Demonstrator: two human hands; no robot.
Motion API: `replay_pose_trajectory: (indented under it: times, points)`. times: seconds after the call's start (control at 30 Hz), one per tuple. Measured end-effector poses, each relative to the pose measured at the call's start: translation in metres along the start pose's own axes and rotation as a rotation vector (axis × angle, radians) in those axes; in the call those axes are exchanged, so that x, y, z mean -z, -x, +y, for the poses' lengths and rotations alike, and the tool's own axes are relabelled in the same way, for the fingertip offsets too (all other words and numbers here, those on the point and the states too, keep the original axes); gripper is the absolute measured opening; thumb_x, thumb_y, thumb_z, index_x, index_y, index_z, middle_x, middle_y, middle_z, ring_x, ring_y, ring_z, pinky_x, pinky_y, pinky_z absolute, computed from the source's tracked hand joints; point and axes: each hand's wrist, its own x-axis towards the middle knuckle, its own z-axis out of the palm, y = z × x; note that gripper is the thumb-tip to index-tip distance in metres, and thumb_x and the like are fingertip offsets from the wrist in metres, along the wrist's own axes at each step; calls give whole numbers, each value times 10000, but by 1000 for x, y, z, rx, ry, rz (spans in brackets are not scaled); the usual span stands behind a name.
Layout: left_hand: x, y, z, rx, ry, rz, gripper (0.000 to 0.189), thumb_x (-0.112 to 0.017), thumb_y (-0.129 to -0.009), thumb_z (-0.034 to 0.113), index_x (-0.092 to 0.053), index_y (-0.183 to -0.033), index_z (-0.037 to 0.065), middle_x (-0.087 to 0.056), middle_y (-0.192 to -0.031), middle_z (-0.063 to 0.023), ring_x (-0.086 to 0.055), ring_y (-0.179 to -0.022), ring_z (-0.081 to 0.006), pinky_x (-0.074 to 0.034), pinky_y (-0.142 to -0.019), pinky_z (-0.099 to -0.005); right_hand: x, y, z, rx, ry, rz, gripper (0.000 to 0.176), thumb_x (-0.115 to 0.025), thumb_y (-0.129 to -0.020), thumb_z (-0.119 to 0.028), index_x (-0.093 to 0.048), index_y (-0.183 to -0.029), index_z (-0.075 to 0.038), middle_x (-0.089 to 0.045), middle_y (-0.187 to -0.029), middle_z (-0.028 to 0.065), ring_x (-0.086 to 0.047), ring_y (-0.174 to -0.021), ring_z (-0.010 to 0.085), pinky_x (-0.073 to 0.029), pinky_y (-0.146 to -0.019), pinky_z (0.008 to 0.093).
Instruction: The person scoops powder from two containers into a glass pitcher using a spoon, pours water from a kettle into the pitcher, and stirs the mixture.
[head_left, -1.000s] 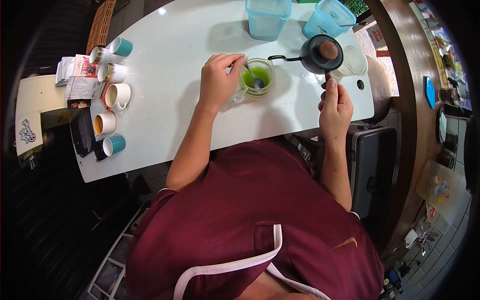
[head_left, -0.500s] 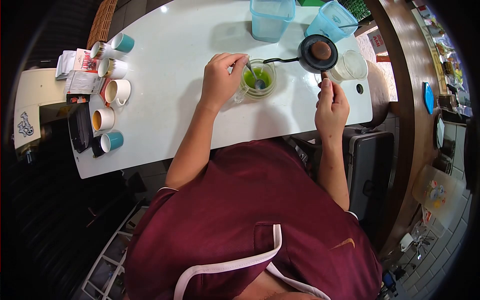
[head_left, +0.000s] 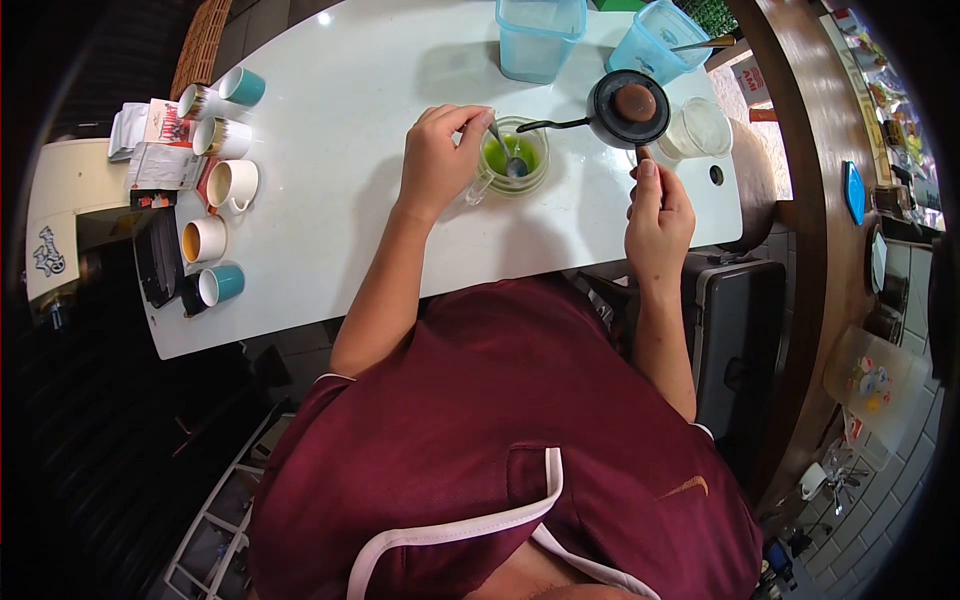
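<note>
My left hand pinches the handle of a metal spoon, whose bowl rests in green liquid inside a clear glass mug. In my right hand is the brown handle of a small black kettle with a round brown knob on its lid. The kettle is held up to the right of the mug, and its thin black spout points left, its tip over the mug's rim. A clear round container stands behind the kettle's right side.
Two light-blue plastic tubs stand at the far side of the white table; the right one holds a spoon. Several cups line the left edge, beside packets and a black tray. A wooden beam runs along the right.
The view has shifted very slightly. Both hands keep their grips, and the kettle and spoon stay in nearly the same places.
</note>
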Motion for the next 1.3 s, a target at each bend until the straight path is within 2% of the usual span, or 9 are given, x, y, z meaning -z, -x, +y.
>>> replay_pose_trajectory:
  times: [0.3,0.6,0.67,0.73,0.8,0.87,1.0,1.2,1.3]
  points:
    - [0,0,0,0,-1,-4,157,-650,-880,163,-719,-931,31,-697,-853,-82,-637,-789,-191,-498,-738,-291,-1,5,-4,-1,-5,-1,311,-534,-976,-213,-647,-1086,55,-573,-702,10,-474,-631,50,-393,-572,219]
    - [2,-4,-1,-64,-50,-24,120,-706,-815,133,-727,-894,45,-702,-840,-72,-633,-769,-178,-503,-720,-292,-2,8,-3,8,-21,14,303,-532,-976,-205,-648,-1088,51,-572,-703,10,-475,-635,56,-399,-578,224]
    - [1,-6,-1,-111,1,21,115,-696,-811,153,-719,-826,42,-691,-786,-73,-614,-756,-226,-488,-690,-330,-3,8,-5,7,-28,19,304,-531,-977,-205,-647,-1089,52,-572,-704,10,-476,-636,55,-399,-578,223]
    - [0,-9,0,-126,12,33,114,-695,-811,152,-720,-824,42,-693,-787,-76,-616,-757,-228,-489,-684,-331,-3,8,-6,5,-35,24,304,-529,-978,-204,-646,-1090,54,-572,-705,11,-476,-637,54,-399,-578,222]
    - [-1,-10,1,-141,22,45,114,-694,-811,151,-721,-822,41,-695,-787,-78,-618,-757,-231,-490,-678,-332,-4,8,-5,46,-34,30,312,-514,-990,-264,-605,-935,30,-482,-667,-29,-428,-572,35,-358,-510,201]
    - [-4,-9,1,-133,20,40,98,-701,-815,108,-734,-876,39,-707,-823,-79,-646,-756,-185,-505,-691,-293,-4,7,-5,51,-41,36,312,-515,-990,-263,-605,-933,30,-482,-667,-29,-428,-572,35,-358,-510,201]
    - [-5,-5,1,-81,9,-17,96,-696,-819,106,-734,-879,42,-705,-828,-77,-640,-766,-188,-502,-674,-296,-3,7,-5,55,-41,44,311,-514,-990,-261,-605,-929,30,-483,-666,-32,-427,-572,34,-358,-511,201]
    - [7,-10,2,-244,-127,-48,81,-687,-822,101,-731,-869,52,-686,-803,-62,-616,-775,-210,-496,-649,-311,-1,7,-6,58,-22,47,311,-514,-988,-260,-606,-928,30,-485,-666,-32,-431,-573,33,-357,-509,202]
    - [7,-14,2,-328,-145,3,72,-692,-813,93,-733,-862,59,-680,-788,-58,-614,-763,-214,-498,-653,-315,-2,6,-4,59,-35,59,312,-517,-987,-263,-606,-928,31,-487,-668,-31,-433,-574,33,-357,-509,201]
